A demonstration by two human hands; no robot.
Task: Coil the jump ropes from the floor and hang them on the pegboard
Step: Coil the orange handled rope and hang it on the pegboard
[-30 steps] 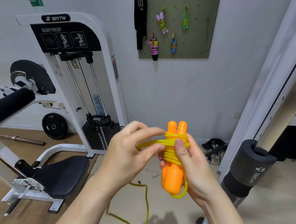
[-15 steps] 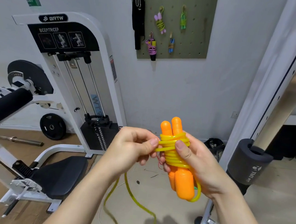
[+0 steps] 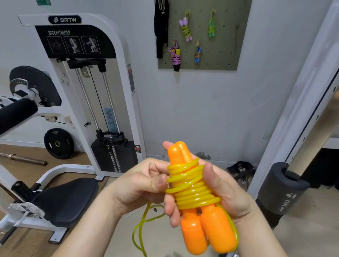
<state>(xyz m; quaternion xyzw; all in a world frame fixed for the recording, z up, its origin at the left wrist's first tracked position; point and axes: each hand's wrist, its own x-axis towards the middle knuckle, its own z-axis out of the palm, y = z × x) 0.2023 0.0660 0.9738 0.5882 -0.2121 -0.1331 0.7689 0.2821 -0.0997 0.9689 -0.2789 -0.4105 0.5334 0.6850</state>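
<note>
The jump rope (image 3: 192, 186) is held at chest height in front of the body, well short of the wall. Its two orange handles (image 3: 206, 227) are laid side by side and tilted, and the yellow cord is wound round their middle in many turns. The bundle is gripped by the right hand (image 3: 227, 193), with the thumb laid along the right edge of the coil and the fingers curled behind. The cord is pinched at the coil's left edge by the left hand (image 3: 138, 185), whose fingers are curled. A loose tail (image 3: 141, 231) of cord hangs below the left hand, above the floor (image 3: 309, 235).

The pegboard (image 3: 221, 56) is mounted high on the wall straight ahead. Four coiled ropes are already hung on it: a purple-handled one (image 3: 186, 29), a green one (image 3: 212, 24), a pink-corded one (image 3: 176, 55) and a blue one (image 3: 198, 54). A black strap (image 3: 161, 24) is hung at the board's left edge.

To the left, a white biceps/triceps machine (image 3: 75, 42) is stood against the wall, with its weight stack (image 3: 113, 154) below the pegboard's left side and its black seat (image 3: 64, 199) nearer the camera. A weight plate (image 3: 59, 143) is leaned against the wall and a bar (image 3: 18, 157) is laid on the floor beside it. On the right, a white rack upright (image 3: 312, 100) with a foam pad (image 3: 280, 191) is seen. A dark heap (image 3: 241, 170) lies at the wall's foot; what it is cannot be told.
</note>
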